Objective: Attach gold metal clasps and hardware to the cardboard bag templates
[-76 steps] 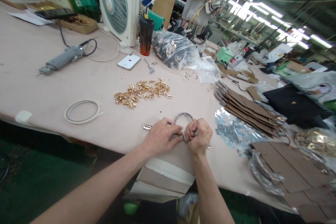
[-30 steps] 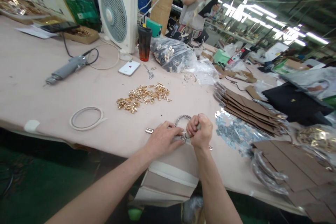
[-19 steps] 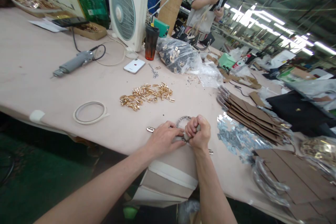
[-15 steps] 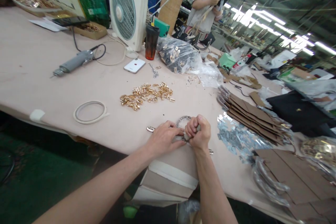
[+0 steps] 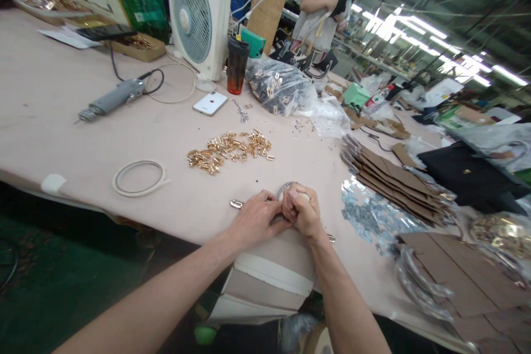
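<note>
A beige bag-like piece with pale edges lies at the table's front edge and hangs over it. My left hand rests on its top, thumb and fingers bent in toward the spot beside my right fist and gripping the piece. My right hand is closed round a tool whose pale handle end shows above the fist; its tip is hidden. Behind the fist, part of a wrapped, curved ring shows. Silvery metal fittings stick out at both sides, one fitting left and another fitting right.
Gold fittings lie heaped ahead. A tape roll, grey electric screwdriver, phone, tumbler and fan stand or lie leftward and back. Silvery plates and brown panels lie right. A person stands beyond.
My right fist has moved slightly left and turned, now close against my left fingers. My left hand has barely moved. The view has shifted a little.
</note>
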The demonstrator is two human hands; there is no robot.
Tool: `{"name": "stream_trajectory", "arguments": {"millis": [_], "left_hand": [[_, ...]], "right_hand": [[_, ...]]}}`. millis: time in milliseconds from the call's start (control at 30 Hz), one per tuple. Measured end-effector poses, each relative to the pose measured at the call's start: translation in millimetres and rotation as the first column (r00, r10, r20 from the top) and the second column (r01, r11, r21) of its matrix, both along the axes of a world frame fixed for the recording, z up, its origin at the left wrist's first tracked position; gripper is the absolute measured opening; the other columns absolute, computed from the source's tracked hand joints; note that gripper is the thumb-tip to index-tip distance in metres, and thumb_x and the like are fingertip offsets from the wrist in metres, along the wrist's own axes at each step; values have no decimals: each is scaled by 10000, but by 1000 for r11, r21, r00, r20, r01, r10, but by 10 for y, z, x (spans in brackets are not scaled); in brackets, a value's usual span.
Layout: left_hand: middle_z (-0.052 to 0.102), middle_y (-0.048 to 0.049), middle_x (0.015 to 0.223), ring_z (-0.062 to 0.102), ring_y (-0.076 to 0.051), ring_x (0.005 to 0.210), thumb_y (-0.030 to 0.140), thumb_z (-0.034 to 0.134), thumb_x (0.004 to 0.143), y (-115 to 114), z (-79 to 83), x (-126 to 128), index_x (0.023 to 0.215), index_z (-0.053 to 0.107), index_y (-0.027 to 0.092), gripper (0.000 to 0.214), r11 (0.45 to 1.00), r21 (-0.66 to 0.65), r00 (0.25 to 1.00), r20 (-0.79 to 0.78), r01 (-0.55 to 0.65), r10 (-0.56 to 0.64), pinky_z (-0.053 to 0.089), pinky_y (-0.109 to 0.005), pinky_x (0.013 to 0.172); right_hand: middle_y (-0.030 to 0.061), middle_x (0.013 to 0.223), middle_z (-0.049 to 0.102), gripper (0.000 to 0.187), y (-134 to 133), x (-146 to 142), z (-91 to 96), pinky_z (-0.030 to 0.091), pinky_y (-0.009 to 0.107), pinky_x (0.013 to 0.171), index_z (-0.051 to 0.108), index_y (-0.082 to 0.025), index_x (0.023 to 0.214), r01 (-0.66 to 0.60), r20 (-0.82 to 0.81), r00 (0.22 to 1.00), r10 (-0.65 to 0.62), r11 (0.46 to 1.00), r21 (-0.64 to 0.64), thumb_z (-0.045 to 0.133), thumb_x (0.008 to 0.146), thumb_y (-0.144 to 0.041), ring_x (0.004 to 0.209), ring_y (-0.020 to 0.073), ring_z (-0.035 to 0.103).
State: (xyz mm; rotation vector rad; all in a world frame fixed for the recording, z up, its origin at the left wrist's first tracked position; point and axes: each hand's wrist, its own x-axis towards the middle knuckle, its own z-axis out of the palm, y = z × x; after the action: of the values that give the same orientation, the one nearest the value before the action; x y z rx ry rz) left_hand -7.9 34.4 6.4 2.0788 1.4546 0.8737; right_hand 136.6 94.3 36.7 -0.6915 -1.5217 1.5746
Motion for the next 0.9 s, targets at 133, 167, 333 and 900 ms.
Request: {"name": "stream_trajectory", "arguments": {"millis": [133, 167, 333, 900], "left_hand": [[719, -25, 960, 577, -247, 1094, 477, 710, 927, 6, 17, -13, 1048, 726, 305, 211, 999, 9, 999, 1, 38, -38, 515, -347, 917], [723, -24, 969, 572, -249, 1103, 496, 724, 914, 7, 20, -14, 1069, 727, 312, 240, 999, 13, 999, -1, 43, -43, 513, -349, 918], [722, -20, 982, 576, -243, 1103, 531, 745, 889, 2, 25, -4, 1102, 731, 334, 290, 999, 27, 999, -13, 36, -35, 504, -349, 919], [736, -9, 1005, 577, -253, 1110, 494, 756, 887, 3, 6, -4, 1032, 694, 289, 259, 998, 44, 999, -1, 43, -43, 495, -351, 893]], "right_hand": [[-67, 495, 440, 403, -58, 47, 12, 287, 218, 387, 496, -217, 606, 43, -38, 998, -41, 998, 53, 620, 941, -404, 392, 81, 339], [-70, 500, 430, 391, -80, 66, 28, 281, 218, 384, 495, -218, 614, 80, -100, 992, -75, 996, 43, 614, 942, -395, 387, 80, 329], [-70, 513, 407, 351, -219, 129, 78, 293, 224, 405, 504, -215, 632, 214, -292, 938, -187, 975, 61, 600, 945, -345, 396, 83, 328], [-52, 539, 442, 373, -201, -20, -32, 287, 250, 423, 521, -215, 644, 287, -112, 955, -274, 949, 127, 592, 979, -364, 431, 94, 359]]}}
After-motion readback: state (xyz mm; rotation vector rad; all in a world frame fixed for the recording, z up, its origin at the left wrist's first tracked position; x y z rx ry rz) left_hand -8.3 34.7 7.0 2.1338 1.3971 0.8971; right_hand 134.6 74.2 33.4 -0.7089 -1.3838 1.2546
